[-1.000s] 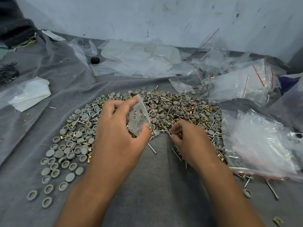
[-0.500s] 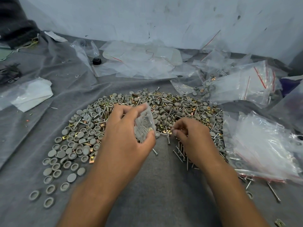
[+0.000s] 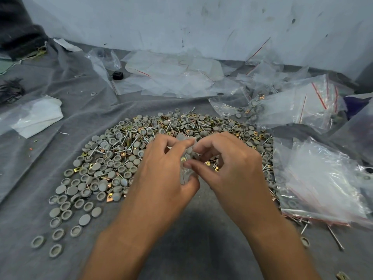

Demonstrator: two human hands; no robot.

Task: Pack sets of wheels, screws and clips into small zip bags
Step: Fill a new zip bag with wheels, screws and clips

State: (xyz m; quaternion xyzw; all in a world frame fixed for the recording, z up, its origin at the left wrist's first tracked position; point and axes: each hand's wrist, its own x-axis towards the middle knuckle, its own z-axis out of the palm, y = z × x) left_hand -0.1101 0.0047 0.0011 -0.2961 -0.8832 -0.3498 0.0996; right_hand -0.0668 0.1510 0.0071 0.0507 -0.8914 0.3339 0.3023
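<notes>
Two hands meet at frame centre; items listed left to right.

Left edge, mid-height: we log a white wrapper (image 3: pixel 37 116) lying on the grey cloth (image 3: pixel 70 81).

Lower left to centre: we log a spread of grey wheels (image 3: pixel 80 190), thinning to single pieces toward the lower left corner, mixed further in with screws (image 3: pixel 129 144) and brass clips (image 3: pixel 77 170).

Upper centre: a small black item (image 3: pixel 117 75) beside flat empty bags (image 3: pixel 171 77) against the wall.

Centre: our left hand (image 3: pixel 161 178), fingers curled, thumb and forefinger gripping a small zip bag (image 3: pixel 186 174) that holds grey wheels and a brass clip. The bag stands upright just above the near edge of the heap.

Centre right: our right hand (image 3: pixel 232 166), thumb and curled fingers pinching the same bag from the other side, fingertips touching those of the left hand at the bag's top.

Right, upper: filled bags (image 3: pixel 292 104) with red seal strips, wheels visible inside.

Right, lower: a stack of empty zip bags (image 3: pixel 323 178), loose screws at its near edge.
</notes>
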